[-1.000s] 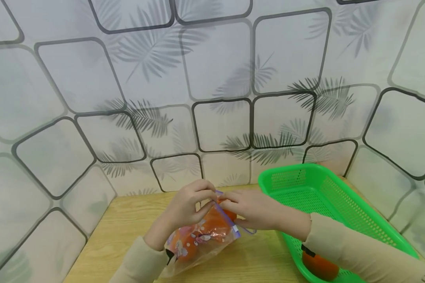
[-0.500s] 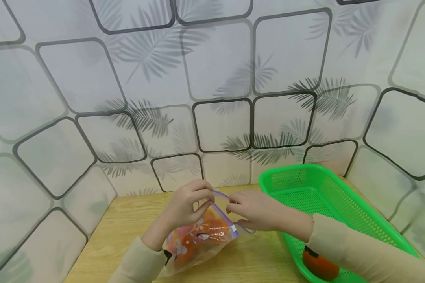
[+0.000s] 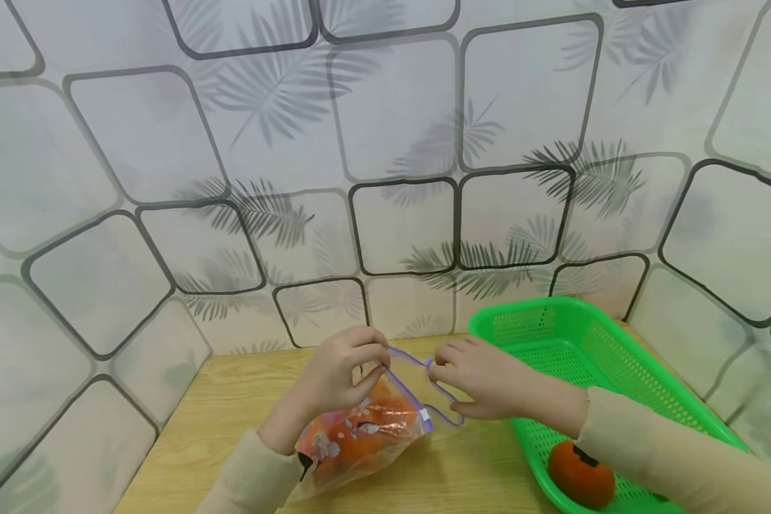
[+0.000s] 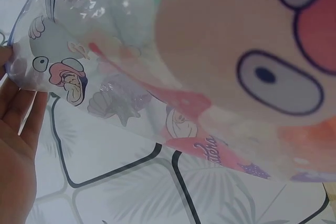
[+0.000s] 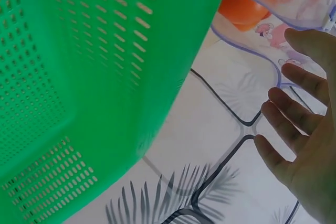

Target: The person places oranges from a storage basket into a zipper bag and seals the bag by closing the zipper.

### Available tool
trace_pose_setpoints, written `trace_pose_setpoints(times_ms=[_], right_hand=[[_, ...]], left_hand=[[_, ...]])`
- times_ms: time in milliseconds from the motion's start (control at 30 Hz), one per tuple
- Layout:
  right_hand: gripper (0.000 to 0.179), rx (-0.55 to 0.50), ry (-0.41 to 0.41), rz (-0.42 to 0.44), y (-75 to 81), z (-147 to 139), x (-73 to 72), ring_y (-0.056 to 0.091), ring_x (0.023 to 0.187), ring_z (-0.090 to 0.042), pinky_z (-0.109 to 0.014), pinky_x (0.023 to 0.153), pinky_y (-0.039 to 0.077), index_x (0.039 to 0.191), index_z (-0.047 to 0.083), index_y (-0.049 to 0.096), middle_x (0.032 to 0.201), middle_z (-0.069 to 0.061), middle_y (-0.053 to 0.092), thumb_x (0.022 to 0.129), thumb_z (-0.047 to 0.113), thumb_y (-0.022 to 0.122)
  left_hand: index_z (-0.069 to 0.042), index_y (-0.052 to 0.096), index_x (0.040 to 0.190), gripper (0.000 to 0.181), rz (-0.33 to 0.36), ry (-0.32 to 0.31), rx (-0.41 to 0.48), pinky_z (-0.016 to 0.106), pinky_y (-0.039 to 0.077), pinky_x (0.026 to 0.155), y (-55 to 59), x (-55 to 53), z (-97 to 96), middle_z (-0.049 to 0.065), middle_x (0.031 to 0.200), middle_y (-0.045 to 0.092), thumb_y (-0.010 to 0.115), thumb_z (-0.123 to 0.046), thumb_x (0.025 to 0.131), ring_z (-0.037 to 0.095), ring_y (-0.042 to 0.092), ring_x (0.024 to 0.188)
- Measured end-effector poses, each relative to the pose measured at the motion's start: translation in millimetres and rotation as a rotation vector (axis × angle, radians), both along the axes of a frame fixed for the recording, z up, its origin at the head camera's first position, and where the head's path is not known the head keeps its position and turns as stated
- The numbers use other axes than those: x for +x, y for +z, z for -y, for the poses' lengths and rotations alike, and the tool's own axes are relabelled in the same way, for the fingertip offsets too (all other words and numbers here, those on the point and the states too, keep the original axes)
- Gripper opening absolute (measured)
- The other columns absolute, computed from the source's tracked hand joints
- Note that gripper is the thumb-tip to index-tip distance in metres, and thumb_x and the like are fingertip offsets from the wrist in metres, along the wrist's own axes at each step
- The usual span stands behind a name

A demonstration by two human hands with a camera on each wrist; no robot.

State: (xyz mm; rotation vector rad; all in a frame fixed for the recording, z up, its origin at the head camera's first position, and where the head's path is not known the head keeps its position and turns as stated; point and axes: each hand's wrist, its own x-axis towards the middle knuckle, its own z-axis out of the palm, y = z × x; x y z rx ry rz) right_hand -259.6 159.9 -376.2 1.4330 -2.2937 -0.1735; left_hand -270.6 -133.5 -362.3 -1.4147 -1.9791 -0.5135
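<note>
A clear zip bag [image 3: 379, 435] with cartoon prints and a purple zip edge lies on the wooden table, holding orange-red round fruits [image 5: 244, 11]. Its mouth gapes toward the right, with a white slider [image 3: 425, 414] at the near corner. My left hand [image 3: 343, 371] pinches the bag's rim at the mouth; the left wrist view shows the printed plastic beside its fingers. At the other side of the mouth is my right hand [image 3: 485, 378]. Seen from the right wrist, its fingers [image 5: 291, 109] are spread and loosely bent beside the purple edge, gripping nothing.
A green perforated plastic basket [image 3: 655, 360] stands to the right, under the right forearm. One orange-red fruit [image 3: 580, 475] sits at its near end. A wall covering [image 3: 401, 228] with a leaf and square pattern rises behind the table [image 3: 231, 400].
My right hand has moved right, away from the left hand, and the bag's mouth has widened. My left hand keeps its pinch on the rim. More of the basket's fruit shows.
</note>
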Motion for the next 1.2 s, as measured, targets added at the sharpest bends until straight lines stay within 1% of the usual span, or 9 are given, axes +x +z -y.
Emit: trace_pose_setpoints(times_ms=[167, 267, 400, 567, 700, 867, 933, 1100, 1200], right_hand=[[0.047, 0.021, -0.048, 0.008, -1.9, -10.2, 1.3, 0.059, 0.103, -0.020, -0.039, 0.084, 0.050, 0.115, 0.023, 0.066, 0.113, 0.000, 0.062, 0.079, 0.042, 0.090], [0.050, 0.031, -0.078, 0.041, -2.1, -16.1, 2.7, 0.058, 0.103, -0.021, -0.039, 0.082, 0.049, 0.118, 0.023, 0.067, 0.115, -0.002, 0.061, 0.078, 0.042, 0.090], [0.053, 0.035, -0.118, 0.082, -1.2, -24.1, 3.9, 0.058, 0.105, -0.022, -0.042, 0.084, 0.051, 0.120, 0.022, 0.066, 0.118, -0.003, 0.060, 0.077, 0.041, 0.091], [0.056, 0.051, -0.153, 0.079, 0.2, -32.9, 4.8, 0.059, 0.105, -0.023, -0.045, 0.085, 0.053, 0.122, 0.024, 0.065, 0.119, -0.004, 0.059, 0.077, 0.044, 0.091], [0.056, 0.064, -0.173, 0.094, 0.5, -39.2, 6.7, 0.058, 0.105, -0.024, -0.047, 0.083, 0.055, 0.123, 0.024, 0.064, 0.120, -0.004, 0.059, 0.078, 0.044, 0.092], [0.057, 0.069, -0.190, 0.117, 0.0, -47.2, 8.0, 0.058, 0.107, -0.025, -0.047, 0.080, 0.055, 0.123, 0.024, 0.063, 0.123, -0.005, 0.059, 0.078, 0.044, 0.092], [0.057, 0.072, -0.195, 0.123, 0.9, -49.4, 8.3, 0.058, 0.109, -0.026, -0.047, 0.079, 0.055, 0.124, 0.024, 0.064, 0.124, -0.005, 0.059, 0.078, 0.043, 0.092], [0.057, 0.073, -0.203, 0.128, 3.3, -54.4, 10.3, 0.058, 0.107, -0.025, -0.044, 0.075, 0.053, 0.124, 0.024, 0.064, 0.123, -0.005, 0.059, 0.077, 0.041, 0.092], [0.059, 0.076, -0.205, 0.125, 3.2, -58.2, 11.5, 0.058, 0.107, -0.025, -0.042, 0.074, 0.051, 0.126, 0.024, 0.064, 0.123, -0.006, 0.058, 0.077, 0.042, 0.092]], left_hand=[[-0.015, 0.071, 0.085, 0.013, 0.011, 0.025, -0.014, 0.030, 0.058, 0.080, -0.8, -0.5, -0.6, -0.001, 0.095, 0.070, 0.077, -0.004, 0.083, 0.014, 0.066, 0.086], [-0.016, 0.071, 0.085, 0.013, 0.009, 0.028, -0.015, 0.030, 0.057, 0.079, -1.3, -0.7, -0.7, -0.002, 0.095, 0.071, 0.076, -0.005, 0.083, 0.013, 0.065, 0.084], [-0.016, 0.071, 0.085, 0.014, -0.003, 0.020, -0.009, 0.032, 0.057, 0.078, -1.4, -0.9, -0.8, -0.002, 0.095, 0.071, 0.076, -0.004, 0.082, 0.013, 0.065, 0.083], [-0.017, 0.070, 0.085, 0.016, -0.025, 0.003, 0.003, 0.035, 0.058, 0.080, -0.3, -1.4, -1.0, -0.002, 0.095, 0.071, 0.076, -0.003, 0.081, 0.014, 0.065, 0.084], [-0.017, 0.069, 0.086, 0.015, -0.021, 0.003, 0.003, 0.036, 0.057, 0.080, -0.4, -1.5, -0.9, -0.002, 0.094, 0.070, 0.075, -0.003, 0.081, 0.014, 0.065, 0.084], [-0.017, 0.068, 0.084, 0.012, 0.001, 0.026, 0.003, 0.036, 0.056, 0.080, -1.3, -2.0, -1.0, -0.001, 0.093, 0.069, 0.073, -0.006, 0.082, 0.015, 0.064, 0.084], [-0.017, 0.068, 0.084, 0.012, -0.001, 0.032, 0.010, 0.036, 0.056, 0.079, -1.3, -2.2, -0.9, -0.002, 0.092, 0.069, 0.072, -0.006, 0.082, 0.015, 0.064, 0.083], [-0.017, 0.068, 0.083, 0.014, -0.017, 0.033, 0.028, 0.036, 0.055, 0.077, -1.4, -2.9, -0.7, -0.002, 0.091, 0.068, 0.072, -0.004, 0.080, 0.014, 0.062, 0.081], [-0.017, 0.068, 0.083, 0.013, -0.010, 0.036, 0.027, 0.036, 0.055, 0.077, -1.7, -2.6, -0.9, -0.002, 0.091, 0.068, 0.071, -0.005, 0.081, 0.014, 0.062, 0.080]])
